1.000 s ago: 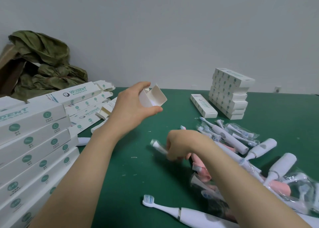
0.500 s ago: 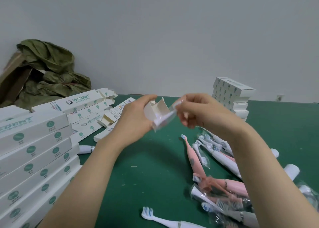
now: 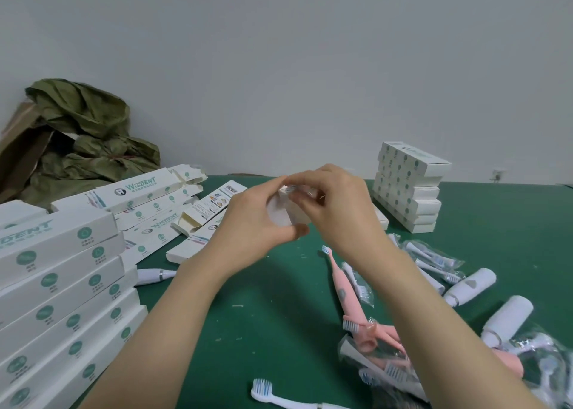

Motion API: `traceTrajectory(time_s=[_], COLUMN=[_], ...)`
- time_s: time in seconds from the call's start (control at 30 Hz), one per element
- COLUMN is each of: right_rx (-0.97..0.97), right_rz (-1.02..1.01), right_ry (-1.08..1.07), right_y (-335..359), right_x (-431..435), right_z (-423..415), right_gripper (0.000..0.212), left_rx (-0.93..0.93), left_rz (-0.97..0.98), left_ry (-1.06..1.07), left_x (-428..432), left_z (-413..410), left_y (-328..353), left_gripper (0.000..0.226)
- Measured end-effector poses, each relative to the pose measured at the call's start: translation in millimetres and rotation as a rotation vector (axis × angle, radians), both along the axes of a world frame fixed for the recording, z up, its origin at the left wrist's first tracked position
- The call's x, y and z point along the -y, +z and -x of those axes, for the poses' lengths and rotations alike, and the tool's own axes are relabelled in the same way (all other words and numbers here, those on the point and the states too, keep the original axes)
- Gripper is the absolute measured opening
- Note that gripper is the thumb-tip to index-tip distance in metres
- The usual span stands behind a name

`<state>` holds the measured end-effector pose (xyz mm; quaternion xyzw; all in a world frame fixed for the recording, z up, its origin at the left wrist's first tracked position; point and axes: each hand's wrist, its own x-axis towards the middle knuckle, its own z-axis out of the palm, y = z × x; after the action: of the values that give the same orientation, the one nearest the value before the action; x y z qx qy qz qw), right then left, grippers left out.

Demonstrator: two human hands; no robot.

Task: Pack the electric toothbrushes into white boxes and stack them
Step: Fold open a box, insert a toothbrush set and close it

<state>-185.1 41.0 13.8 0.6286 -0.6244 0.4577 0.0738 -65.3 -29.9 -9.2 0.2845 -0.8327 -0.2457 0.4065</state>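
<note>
both hands meet on one white box above the table

the white box (image 3: pixel 280 218) is held up in the air over the middle of the green table (image 3: pixel 248 315), its open end turned toward the camera. the left hand (image 3: pixel 259 222) comes in from the lower left with the forearm angled up, and grasps the box: the thumb sits underneath and the fingers curl over the top. the right hand (image 3: pixel 336 205) reaches across from the right with a bent wrist. its fingertips are bunched at the mouth of the box and pinch a small bristled piece (image 3: pixel 291 188). how far that piece sits inside is hidden by the fingers.

just below the right forearm lies a pink toothbrush (image 3: pixel 339 284), head pointing away. beside it are bagged brush heads (image 3: pixel 434 260) and white handles (image 3: pixel 471 287). a white toothbrush (image 3: pixel 269 393) lies at the near edge.

on the far right stands a neat stack of closed boxes (image 3: pixel 409 188). on the left a taller stack of long boxes (image 3: pixel 62 284) runs toward the camera, with loose open boxes (image 3: pixel 148 198) scattered behind it. an olive cloth bundle (image 3: pixel 83 136) sits against the wall in the far left corner.
</note>
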Motion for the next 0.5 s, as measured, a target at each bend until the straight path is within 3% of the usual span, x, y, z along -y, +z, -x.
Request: traceTrajectory(time_s=[0.1,0.17,0.33,0.5], right_rx=[0.071,0.078,-0.053,-0.162], right_rz=[0.023,0.054,0.104,0.027], right_ry=[0.003,-0.009,-0.052,-0.078], right_y=[-4.9,-5.9,-12.6,-17.8], right_x=[2.0,2.2,6.5,9.1], right_z=[2.4,3.4,-0.7,-1.2], right_gripper=[0.026,0.016,0.002,0.011], left_rx=[0.018,0.019,0.013,-0.011], left_rz=[-0.024,-0.026,-0.046,-0.069], left_ry=[0.036,0.01,0.009,0.028], left_x=[-0.6,-0.7,-2.8,-1.2], left_z=[1.2,1.0,0.5,0.3], left_y=[1.4,1.6,3.8,2.2], left_gripper=[0.066,0.059,0.049,0.053])
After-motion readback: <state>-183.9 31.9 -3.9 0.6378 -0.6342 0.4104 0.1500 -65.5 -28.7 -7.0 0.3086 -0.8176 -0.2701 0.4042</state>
